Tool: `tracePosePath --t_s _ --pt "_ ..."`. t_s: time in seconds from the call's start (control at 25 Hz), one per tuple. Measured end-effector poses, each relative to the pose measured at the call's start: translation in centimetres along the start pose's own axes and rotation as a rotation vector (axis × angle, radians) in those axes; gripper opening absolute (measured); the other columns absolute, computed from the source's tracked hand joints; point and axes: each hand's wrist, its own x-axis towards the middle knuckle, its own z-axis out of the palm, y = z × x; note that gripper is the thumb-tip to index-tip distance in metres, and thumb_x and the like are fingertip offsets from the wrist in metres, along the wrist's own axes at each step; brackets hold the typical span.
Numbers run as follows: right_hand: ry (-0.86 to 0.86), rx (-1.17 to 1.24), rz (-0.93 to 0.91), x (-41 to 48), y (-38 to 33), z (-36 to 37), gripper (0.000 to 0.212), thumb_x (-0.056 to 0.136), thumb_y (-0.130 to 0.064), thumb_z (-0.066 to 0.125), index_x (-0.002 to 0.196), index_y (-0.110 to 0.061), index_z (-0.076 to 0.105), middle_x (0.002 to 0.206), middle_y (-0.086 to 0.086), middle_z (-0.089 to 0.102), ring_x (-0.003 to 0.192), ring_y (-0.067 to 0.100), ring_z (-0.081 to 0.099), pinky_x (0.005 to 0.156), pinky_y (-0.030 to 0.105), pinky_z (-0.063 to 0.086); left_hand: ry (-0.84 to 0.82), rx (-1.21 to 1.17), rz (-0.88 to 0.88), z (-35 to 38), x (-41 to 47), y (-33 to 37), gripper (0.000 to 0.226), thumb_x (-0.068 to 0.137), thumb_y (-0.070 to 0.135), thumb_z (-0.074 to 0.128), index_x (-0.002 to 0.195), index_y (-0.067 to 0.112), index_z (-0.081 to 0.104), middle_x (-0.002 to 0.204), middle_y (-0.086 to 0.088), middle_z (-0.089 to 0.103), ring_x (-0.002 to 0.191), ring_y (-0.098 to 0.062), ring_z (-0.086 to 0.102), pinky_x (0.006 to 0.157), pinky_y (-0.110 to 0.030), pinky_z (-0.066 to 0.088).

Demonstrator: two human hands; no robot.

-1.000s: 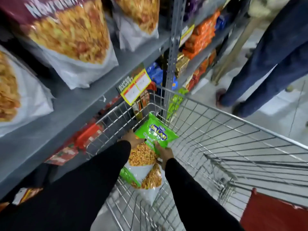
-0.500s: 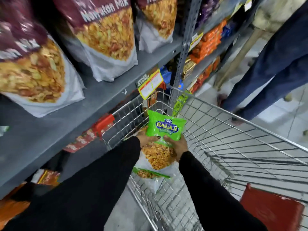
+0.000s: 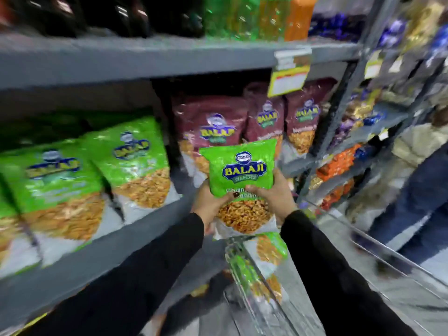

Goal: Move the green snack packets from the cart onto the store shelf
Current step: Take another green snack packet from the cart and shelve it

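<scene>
I hold a green snack packet (image 3: 240,173) upright in front of the shelf, level with the middle grey shelf (image 3: 116,243). My left hand (image 3: 209,204) grips its lower left side and my right hand (image 3: 274,192) grips its lower right side. Several green packets (image 3: 131,156) stand in a row on that shelf at the left. Below my hands, more green packets (image 3: 269,251) lie in the wire cart (image 3: 244,270), which is blurred.
Maroon snack packets (image 3: 215,127) stand on the shelf just behind the held packet. Bottles fill the top shelf (image 3: 242,18). A grey upright post (image 3: 339,112) divides the shelving. A person in blue trousers (image 3: 417,200) stands in the aisle at the right.
Both hands have lifted the green packet up out of the cart to shelf height. My view has swung upward, so the shelf with green packets now shows at the left.
</scene>
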Motion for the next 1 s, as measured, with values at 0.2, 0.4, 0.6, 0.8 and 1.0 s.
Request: tracePosePath --t_s 0.2,0.4,0.6,0.8,1.0 --pt "-0.239 0.097 -0.091 -1.9 -6.7 13.3 0.056 0.066 0.005 0.074 0.114 -0.014 0.050 0.101 0.002 0.066 0.082 0.001 0.065 0.077 0.018 0.052 0.273 0.072 0.014 -14.7 -4.9 1.6 0.056 0.072 0.012 0.076 0.122 0.004 0.052 0.121 -0.015 0.064 0.106 -0.024 0.061 0.097 -0.038 0.049" --pt "-0.454 0.084 -0.044 -5.0 -9.4 24.4 0.081 0.072 -0.008 0.074 0.140 -0.006 0.028 0.128 0.000 0.044 0.121 0.011 0.038 0.100 0.017 0.028 0.466 0.066 -0.124 -25.0 -9.5 0.8 0.072 0.076 0.014 0.073 0.138 0.003 0.036 0.142 -0.015 0.045 0.128 -0.025 0.046 0.104 -0.032 0.038" --pt "-0.618 0.039 0.066 -7.2 -8.5 31.5 0.095 0.073 -0.014 0.073 0.145 -0.007 0.012 0.154 0.011 0.022 0.142 0.023 0.022 0.113 0.034 0.024 0.566 0.049 -0.241 -30.8 -12.3 -2.3 0.089 0.074 0.015 0.074 0.145 0.006 0.021 0.149 -0.008 0.032 0.138 -0.028 0.031 0.116 -0.041 0.025" --pt "-0.643 -0.038 0.053 -7.6 -6.8 34.5 0.101 0.069 -0.021 0.077 0.146 -0.011 0.013 0.156 0.009 0.019 0.144 0.025 0.020 0.117 0.041 0.021 0.583 -0.033 -0.302 -31.5 -13.2 -4.3 0.091 0.079 0.015 0.069 0.147 0.005 0.010 0.156 -0.018 0.013 0.143 -0.031 0.018 0.117 -0.043 0.019" --pt "-0.660 -0.056 0.025 -7.2 -6.8 34.6 0.097 0.071 -0.020 0.076 0.145 -0.009 0.014 0.156 0.011 0.021 0.143 0.026 0.022 0.116 0.040 0.023 0.617 0.008 -0.301 -31.7 -12.6 -4.7 0.088 0.080 0.017 0.069 0.147 0.003 0.012 0.156 -0.018 0.017 0.143 -0.032 0.020 0.117 -0.043 0.019"
